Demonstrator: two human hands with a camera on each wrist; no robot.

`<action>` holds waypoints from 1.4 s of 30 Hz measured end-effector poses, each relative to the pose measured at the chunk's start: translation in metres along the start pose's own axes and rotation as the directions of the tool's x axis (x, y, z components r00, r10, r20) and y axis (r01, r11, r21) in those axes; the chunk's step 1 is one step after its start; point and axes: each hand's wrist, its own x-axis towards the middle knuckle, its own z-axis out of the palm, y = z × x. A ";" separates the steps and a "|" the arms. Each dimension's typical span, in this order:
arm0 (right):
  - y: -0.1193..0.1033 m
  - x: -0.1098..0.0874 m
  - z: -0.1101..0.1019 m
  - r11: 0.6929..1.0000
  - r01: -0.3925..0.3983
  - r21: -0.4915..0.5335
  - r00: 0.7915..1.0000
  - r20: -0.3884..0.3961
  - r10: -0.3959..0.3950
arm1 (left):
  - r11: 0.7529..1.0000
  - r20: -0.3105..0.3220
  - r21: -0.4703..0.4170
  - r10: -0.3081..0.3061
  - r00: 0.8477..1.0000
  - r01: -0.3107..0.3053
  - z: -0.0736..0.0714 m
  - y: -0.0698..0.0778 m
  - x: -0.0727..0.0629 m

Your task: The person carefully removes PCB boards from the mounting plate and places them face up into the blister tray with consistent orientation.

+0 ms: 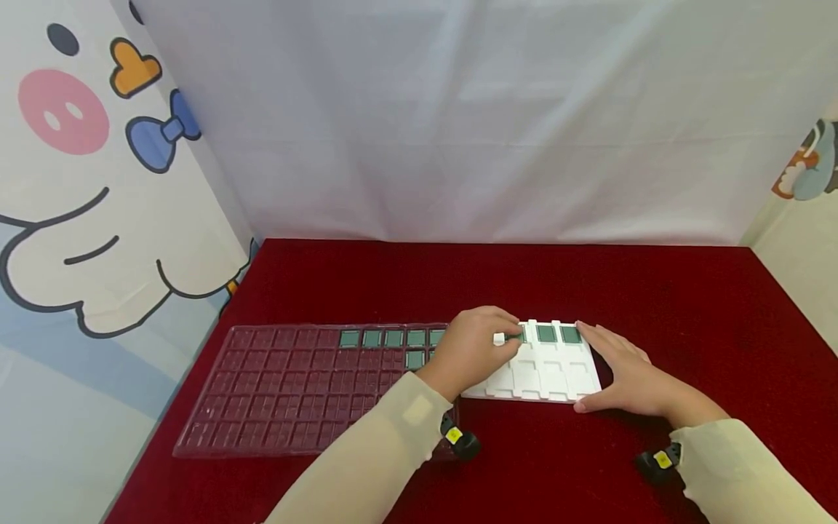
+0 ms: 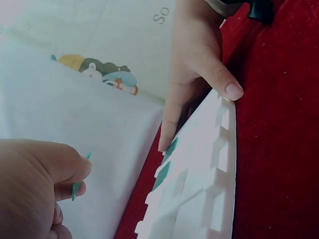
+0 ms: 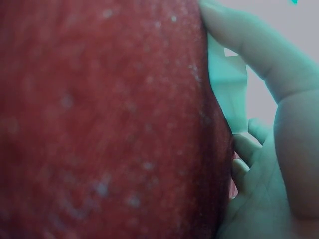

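Note:
My left hand [image 1: 468, 346] is above the left part of a white compartment tray [image 1: 551, 364]. Between its thumb and index finger it pinches a thin green square piece [image 2: 76, 191], seen almost edge-on in the left wrist view. At the tray's right end my right hand [image 1: 631, 382] holds the short side, thumb at the near corner and fingertips at the far one. Green square pieces [image 1: 571, 335] lie in the tray's far row. A clear plastic grid tray [image 1: 281, 386] stands to the left, with several green pieces [image 1: 393, 338] in its far right cells, partly behind my left hand.
Both trays lie on a table with a dark red cloth [image 1: 524, 284]. A white curtain [image 1: 491, 131] hangs behind it. On the left stands a panel printed with cartoon figures [image 1: 98, 255]. My left forearm crosses over the clear tray's near right part.

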 end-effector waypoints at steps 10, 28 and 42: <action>0.000 0.000 0.001 1.000 -0.003 0.001 1.000 -0.003 0.003 | 0.996 -0.020 -0.083 0.008 1.000 -0.010 -0.012 -0.005 -0.010; 0.002 0.000 0.002 1.000 0.003 0.001 1.000 -0.009 -0.003 | 0.996 -0.065 -0.089 -0.020 0.998 0.014 -0.035 -0.023 -0.025; -0.001 -0.001 0.001 1.000 -0.003 0.007 1.000 -0.011 0.003 | 0.993 -0.061 -0.100 -0.075 0.995 0.068 -0.048 -0.042 -0.046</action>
